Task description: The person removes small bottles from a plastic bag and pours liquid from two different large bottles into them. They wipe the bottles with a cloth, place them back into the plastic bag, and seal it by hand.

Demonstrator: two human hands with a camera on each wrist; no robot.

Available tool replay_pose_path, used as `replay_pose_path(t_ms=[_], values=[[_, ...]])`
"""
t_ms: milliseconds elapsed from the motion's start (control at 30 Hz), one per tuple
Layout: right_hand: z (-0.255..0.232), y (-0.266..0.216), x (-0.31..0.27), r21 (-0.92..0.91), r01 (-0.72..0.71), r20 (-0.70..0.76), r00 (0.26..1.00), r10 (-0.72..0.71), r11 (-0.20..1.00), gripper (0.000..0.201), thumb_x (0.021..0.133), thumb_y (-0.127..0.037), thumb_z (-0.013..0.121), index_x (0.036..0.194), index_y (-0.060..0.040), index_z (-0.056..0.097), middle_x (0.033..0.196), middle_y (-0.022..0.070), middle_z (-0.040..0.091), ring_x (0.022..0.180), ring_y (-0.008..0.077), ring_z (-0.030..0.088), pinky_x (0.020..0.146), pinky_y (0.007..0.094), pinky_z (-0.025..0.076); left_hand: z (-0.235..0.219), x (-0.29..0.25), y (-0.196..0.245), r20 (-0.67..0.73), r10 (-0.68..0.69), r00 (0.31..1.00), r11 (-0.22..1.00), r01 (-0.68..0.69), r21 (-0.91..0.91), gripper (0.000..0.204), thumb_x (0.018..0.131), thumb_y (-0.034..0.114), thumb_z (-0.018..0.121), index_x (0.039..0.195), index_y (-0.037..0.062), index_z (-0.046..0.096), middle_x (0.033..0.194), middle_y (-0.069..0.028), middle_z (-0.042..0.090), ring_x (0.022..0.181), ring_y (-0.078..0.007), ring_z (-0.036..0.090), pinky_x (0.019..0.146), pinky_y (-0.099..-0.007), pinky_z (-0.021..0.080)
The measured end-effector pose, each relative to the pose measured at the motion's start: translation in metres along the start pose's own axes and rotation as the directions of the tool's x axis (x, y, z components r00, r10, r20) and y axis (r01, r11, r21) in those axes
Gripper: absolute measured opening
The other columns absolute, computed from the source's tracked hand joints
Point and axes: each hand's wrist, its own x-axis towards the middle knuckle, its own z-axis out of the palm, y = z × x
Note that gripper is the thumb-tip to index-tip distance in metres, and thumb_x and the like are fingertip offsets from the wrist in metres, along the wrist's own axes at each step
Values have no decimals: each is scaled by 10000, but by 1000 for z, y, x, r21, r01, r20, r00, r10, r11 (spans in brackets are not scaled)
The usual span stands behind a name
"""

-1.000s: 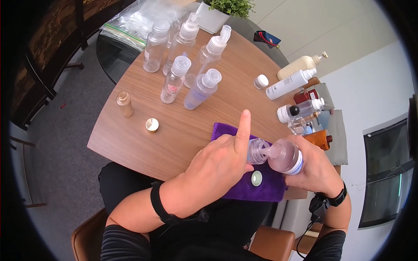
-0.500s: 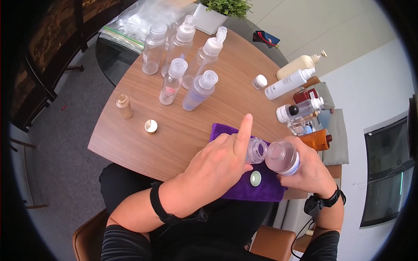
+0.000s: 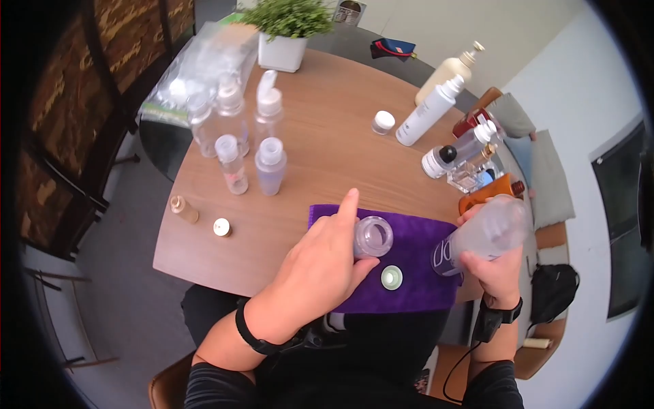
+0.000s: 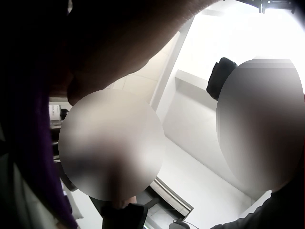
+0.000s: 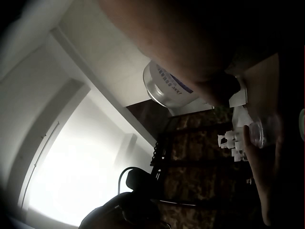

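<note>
My left hand (image 3: 317,262) holds a small clear bottle (image 3: 374,236) on a purple towel (image 3: 419,262), thumb along its near side and index finger pointing away. The bottle's open mouth faces up; my other fingers are hidden behind the hand. Farther right, my right hand (image 3: 501,276) grips a larger clear bottle (image 3: 490,228) with printed lettering, leaning at the towel's right edge. That larger bottle (image 5: 167,86) shows its label and rounded end in the right wrist view. A pale green cap (image 3: 392,277) lies on the towel between the hands. The left wrist view shows neither bottle.
Several clear empty-looking bottles (image 3: 271,167) stand at the left, near a small amber bottle (image 3: 184,208) and a gold-rimmed cap (image 3: 222,228). Along the right edge are a white bottle (image 3: 429,112), an orange bottle (image 3: 487,193) and others. A potted plant (image 3: 281,51) stands behind.
A second ago the larger bottle was tipped at the small bottle's mouth with liquid between them. It has since swung away to the right and turned. The left hand keeps its hold.
</note>
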Motion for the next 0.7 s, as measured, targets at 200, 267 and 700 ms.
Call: replay_pose_path(t_ms=[200,267,700], values=[[13,39,-23,376,172,-264,962,-73,911,942,736,-64,909,1542,-40,422,1295,160,667,1212,286,682,1042,454,574,1,-1,1,44,-28,999,999,27,42,1067,812,120,954,1613,-149,303,1219,-230,693,1077,-394,699,924,-453,583],[16,43,-22,393,197,-291,953,-82,898,926,738,-54,900,1536,-38,431,1292,155,670,1210,280,683,1044,453,574,0,-1,1,63,-43,997,997,38,72,1067,817,130,957,1615,-144,304,1229,-226,692,1083,-384,702,923,-460,584],[33,60,-24,436,187,-251,965,-80,881,974,732,-35,922,1572,-3,430,1445,110,609,1316,195,616,1145,374,487,-3,1,79,307,297,904,866,-390,312,509,813,250,940,1243,56,748,1149,-105,737,886,-300,739,740,-408,605]])
